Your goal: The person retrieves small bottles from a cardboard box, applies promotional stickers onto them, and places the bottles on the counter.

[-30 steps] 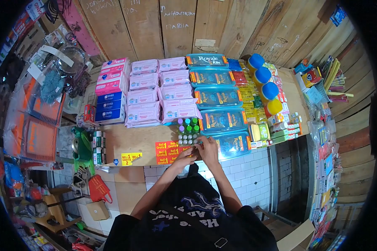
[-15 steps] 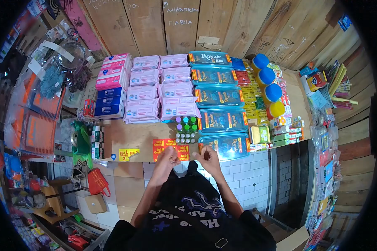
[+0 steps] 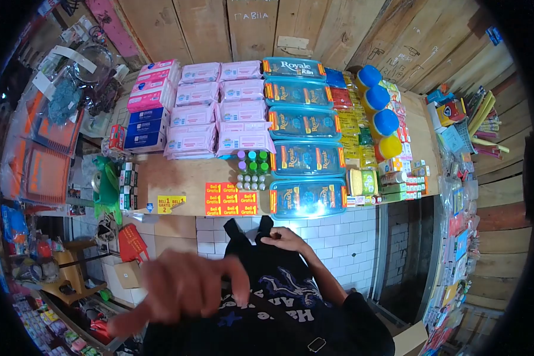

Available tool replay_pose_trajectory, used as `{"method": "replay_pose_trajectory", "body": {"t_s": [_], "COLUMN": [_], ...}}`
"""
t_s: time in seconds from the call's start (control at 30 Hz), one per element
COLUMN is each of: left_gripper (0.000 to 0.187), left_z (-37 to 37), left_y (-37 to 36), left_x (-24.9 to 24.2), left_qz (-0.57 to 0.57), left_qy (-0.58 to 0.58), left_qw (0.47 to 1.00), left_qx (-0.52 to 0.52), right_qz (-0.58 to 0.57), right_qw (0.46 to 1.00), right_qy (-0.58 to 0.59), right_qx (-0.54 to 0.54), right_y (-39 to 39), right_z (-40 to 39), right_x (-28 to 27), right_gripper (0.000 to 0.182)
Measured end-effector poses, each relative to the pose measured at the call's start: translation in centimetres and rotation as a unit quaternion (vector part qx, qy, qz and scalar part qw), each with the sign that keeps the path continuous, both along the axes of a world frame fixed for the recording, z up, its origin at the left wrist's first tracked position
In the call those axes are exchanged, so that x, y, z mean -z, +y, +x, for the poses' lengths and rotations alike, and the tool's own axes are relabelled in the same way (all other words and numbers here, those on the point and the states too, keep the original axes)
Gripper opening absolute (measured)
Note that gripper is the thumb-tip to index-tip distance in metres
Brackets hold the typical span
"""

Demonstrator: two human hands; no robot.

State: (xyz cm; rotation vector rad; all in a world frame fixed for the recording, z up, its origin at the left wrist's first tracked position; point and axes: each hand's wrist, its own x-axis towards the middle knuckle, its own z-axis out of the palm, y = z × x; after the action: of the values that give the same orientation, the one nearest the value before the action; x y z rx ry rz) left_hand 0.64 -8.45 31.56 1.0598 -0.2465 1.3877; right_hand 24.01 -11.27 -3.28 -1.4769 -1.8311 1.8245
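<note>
The left hand (image 3: 187,291), blurred and empty with fingers loosely spread, hangs at seven o'clock. The right hand (image 3: 282,237) rests curled against the black shirt (image 3: 279,296), below the tabletop (image 3: 172,178), pinching nothing visible; small bottles (image 3: 252,172) stand at twelve o'clock.

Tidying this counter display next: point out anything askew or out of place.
Little stands out. The yellow promo sticker sits alone near the counter edge, apart from the red-and-yellow sticker block. The pink packs and Royale tubs lie in neat rows.

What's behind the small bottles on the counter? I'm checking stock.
Behind the small bottles lie stacked pink packs, rows reaching the wooden wall. Whatever lies beneath the stacks is covered.
</note>
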Motion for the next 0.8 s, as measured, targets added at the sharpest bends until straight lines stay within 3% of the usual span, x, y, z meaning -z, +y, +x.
{"method": "replay_pose_trajectory", "body": {"t_s": [0.07, 0.13, 0.23, 0.33, 0.4, 0.6, 0.8], "left_gripper": [0.044, 0.033, 0.027, 0.025, 0.023, 0.022, 0.024], "left_z": [1.4, 2.9, 3.0, 3.0, 2.6, 1.6, 2.7], "left_y": [-0.3, -0.6, -0.9, -2.1, -2.4, -1.8, -1.6], "left_x": [-0.5, -0.8, -3.7, -5.0, -5.6, -6.1, -5.8], "left_qz": [0.120, 0.238, 0.216, 0.161, 0.151, 0.144, 0.101], "left_qy": [-0.086, -0.171, -0.137, -0.109, -0.116, -0.153, -0.204], "left_qw": [0.988, 0.953, 0.967, 0.981, 0.981, 0.964, 0.894], "left_qx": [-0.039, -0.074, -0.016, 0.007, 0.023, 0.166, 0.386], "right_qz": [0.010, -0.022, -0.085, -0.124, -0.189, -0.243, -0.216], "right_qw": [0.998, 0.990, 0.967, 0.920, 0.886, 0.843, 0.813], "right_qy": [-0.060, -0.135, -0.216, -0.260, -0.292, -0.246, -0.191], "right_qx": [0.013, 0.043, 0.105, 0.265, 0.306, 0.411, 0.506], "right_y": [-1.4, -3.5, -8.1, -15.7, -21.0, -28.3, -28.7], "right_z": [1.5, 3.6, 7.4, 9.9, 11.0, 5.3, -2.9], "right_x": [3.3, 7.1, 14.2, 18.6, 22.0, 20.5, 14.9], "right_gripper": [0.051, 0.066, 0.079, 0.078, 0.076, 0.072, 0.069]}}
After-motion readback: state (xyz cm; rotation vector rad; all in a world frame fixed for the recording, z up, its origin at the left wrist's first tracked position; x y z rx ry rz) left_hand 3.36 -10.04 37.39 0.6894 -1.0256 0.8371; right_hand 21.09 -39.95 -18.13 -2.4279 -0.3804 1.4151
